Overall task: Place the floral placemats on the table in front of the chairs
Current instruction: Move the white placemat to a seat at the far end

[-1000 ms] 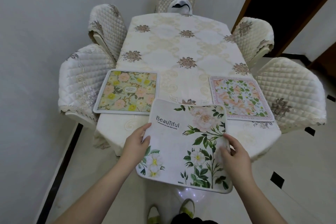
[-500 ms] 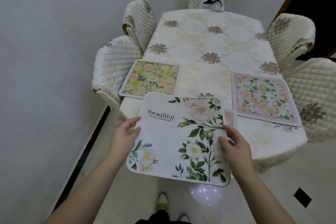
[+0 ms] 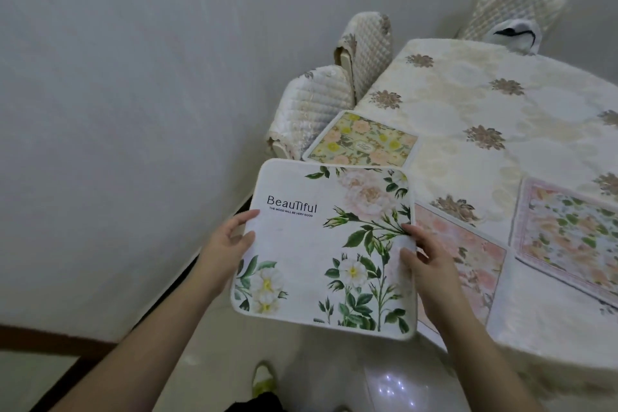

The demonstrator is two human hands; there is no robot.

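Both hands are gripping the white placemat (image 3: 321, 244) by its side edges, left hand (image 3: 227, 244) and right hand (image 3: 426, 259) each closed on it, holding it in the air just off the near-left corner of the table (image 3: 468, 130), partly overlapping the yellow placemat (image 3: 363, 140) and the pink placemat (image 3: 465, 261) lying on that table

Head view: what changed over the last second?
The white "Beautiful" placemat, held by the left hand and right hand, swung left, uncovering a pink placemat on the table. The yellow placemat and the bordered placemat stayed put.
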